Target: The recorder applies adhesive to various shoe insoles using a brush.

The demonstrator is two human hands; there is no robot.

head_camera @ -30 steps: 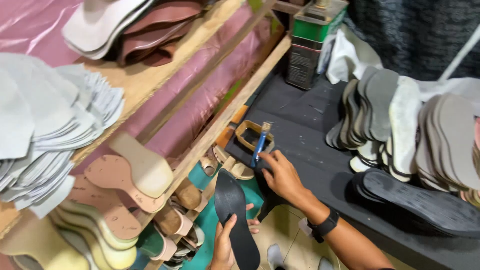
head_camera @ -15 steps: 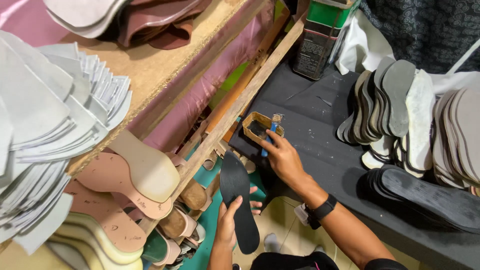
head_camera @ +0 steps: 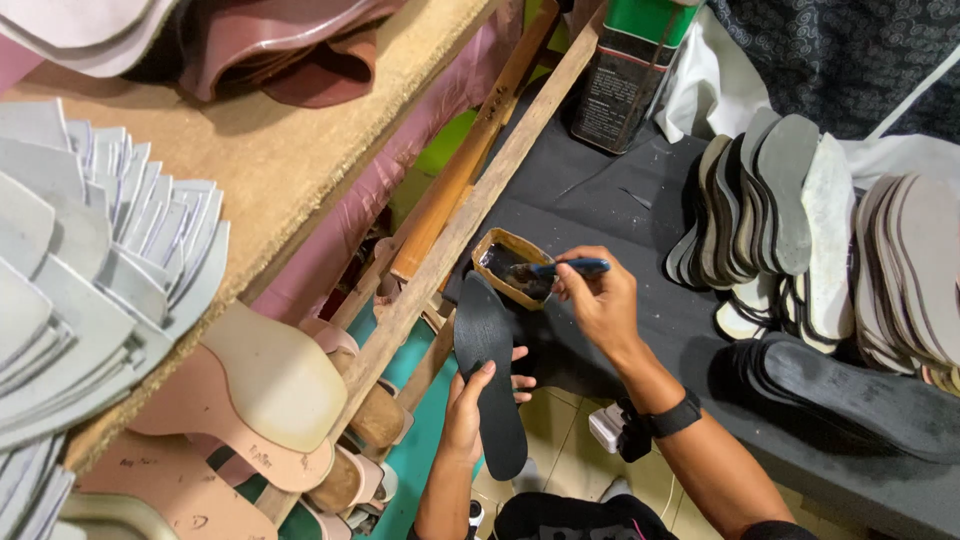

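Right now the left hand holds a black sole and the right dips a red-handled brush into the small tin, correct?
Not quite: the brush handle is blue, not red, as the head view shows. The left hand does hold the black sole, and the right hand dips it into the small tin.

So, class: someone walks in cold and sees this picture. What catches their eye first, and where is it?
The two hands at centre: the left hand holds a black sole upright, while the right hand dips a blue brush into a small tray of dark glue on the black bench. To the right, stacked soles lean in rows; at left, pale insoles fan across a wooden shelf.
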